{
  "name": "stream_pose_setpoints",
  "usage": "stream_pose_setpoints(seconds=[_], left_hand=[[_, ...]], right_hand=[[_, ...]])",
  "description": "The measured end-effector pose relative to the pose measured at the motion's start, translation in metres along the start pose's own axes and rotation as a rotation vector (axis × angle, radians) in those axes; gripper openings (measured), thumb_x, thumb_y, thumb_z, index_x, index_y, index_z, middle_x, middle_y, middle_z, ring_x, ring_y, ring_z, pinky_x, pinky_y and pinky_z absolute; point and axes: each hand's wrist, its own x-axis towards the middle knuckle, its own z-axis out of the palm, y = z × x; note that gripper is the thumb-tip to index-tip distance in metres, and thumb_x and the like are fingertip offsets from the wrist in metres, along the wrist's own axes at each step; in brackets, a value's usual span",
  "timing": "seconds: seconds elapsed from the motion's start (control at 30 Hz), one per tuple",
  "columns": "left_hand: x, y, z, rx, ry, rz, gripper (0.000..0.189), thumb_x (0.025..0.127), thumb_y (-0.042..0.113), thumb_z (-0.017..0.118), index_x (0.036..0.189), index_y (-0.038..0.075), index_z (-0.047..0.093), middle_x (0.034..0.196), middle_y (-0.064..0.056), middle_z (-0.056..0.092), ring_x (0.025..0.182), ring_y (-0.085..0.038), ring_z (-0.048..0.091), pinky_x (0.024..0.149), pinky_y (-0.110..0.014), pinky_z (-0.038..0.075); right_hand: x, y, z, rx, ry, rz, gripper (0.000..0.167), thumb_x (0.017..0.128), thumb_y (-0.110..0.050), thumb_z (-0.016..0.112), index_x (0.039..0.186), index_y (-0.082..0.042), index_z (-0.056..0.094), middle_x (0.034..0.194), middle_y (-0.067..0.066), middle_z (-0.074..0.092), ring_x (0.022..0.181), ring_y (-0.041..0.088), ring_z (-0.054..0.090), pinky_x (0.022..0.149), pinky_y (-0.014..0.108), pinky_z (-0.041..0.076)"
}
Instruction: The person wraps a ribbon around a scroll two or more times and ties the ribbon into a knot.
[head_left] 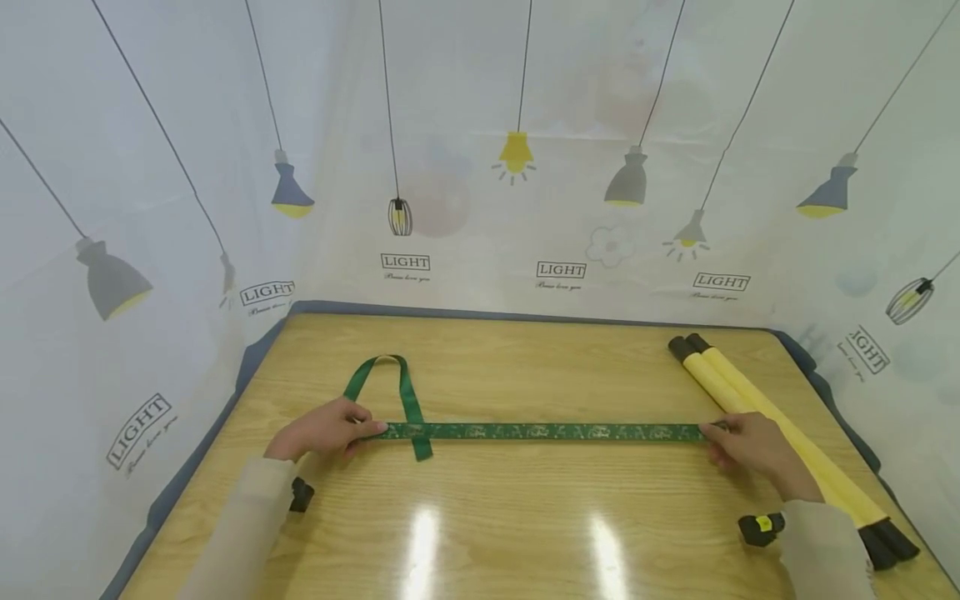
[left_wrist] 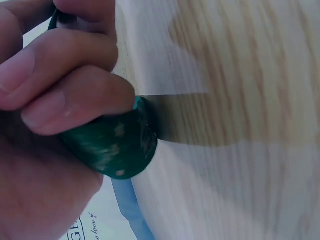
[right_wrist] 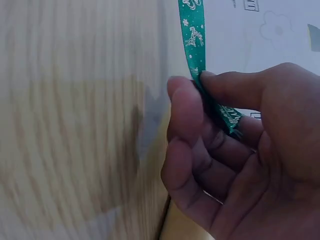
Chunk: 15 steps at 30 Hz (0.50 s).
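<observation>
A green ribbon (head_left: 540, 432) with a pale printed pattern stretches straight between both hands, across the middle of the wooden table. My left hand (head_left: 333, 429) pinches it near its left part; beyond that hand the ribbon loops back and its tail crosses beneath the taut stretch. In the left wrist view the ribbon (left_wrist: 117, 145) bends round below the curled fingers (left_wrist: 80, 97). My right hand (head_left: 753, 450) pinches the other end between thumb and fingers. The right wrist view shows the frayed ribbon end (right_wrist: 230, 120) poking out past the thumb.
Two yellow rolls (head_left: 795, 442) with black ends lie side by side along the table's right side, close beside the right hand. A white curtain (head_left: 465, 317) printed with hanging lamps surrounds the wooden table (head_left: 525, 367) at the back and sides.
</observation>
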Motion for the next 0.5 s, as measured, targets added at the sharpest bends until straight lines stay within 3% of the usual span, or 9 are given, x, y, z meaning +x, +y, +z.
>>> stream_pose_setpoints(seconds=[0.33, 0.5], left_hand=[[0.003, 0.0, 0.005, -0.019, -0.019, -0.035, 0.048, 0.101, 0.039, 0.065, 0.066, 0.008, 0.058, 0.048, 0.004, 0.045, 0.044, -0.011, 0.035, 0.051, -0.027, 0.036], [0.001, 0.006, 0.013, 0.023, 0.015, -0.093, 0.043, 0.098, 0.033, 0.07, 0.062, 0.012, 0.06, 0.047, 0.007, 0.042, 0.043, -0.009, 0.035, 0.051, -0.025, 0.036]], right_hand=[[-0.004, 0.009, -0.001, -0.166, 0.007, -0.016, 0.045, 0.104, -0.039, 0.058, 0.067, -0.012, 0.057, 0.057, -0.003, 0.052, 0.056, 0.016, 0.047, 0.057, 0.031, 0.037], [-0.011, 0.007, 0.0, -0.242, 0.012, 0.014, 0.051, 0.098, -0.048, 0.063, 0.064, -0.015, 0.046, 0.061, -0.003, 0.041, 0.057, 0.015, 0.042, 0.055, 0.031, 0.034]])
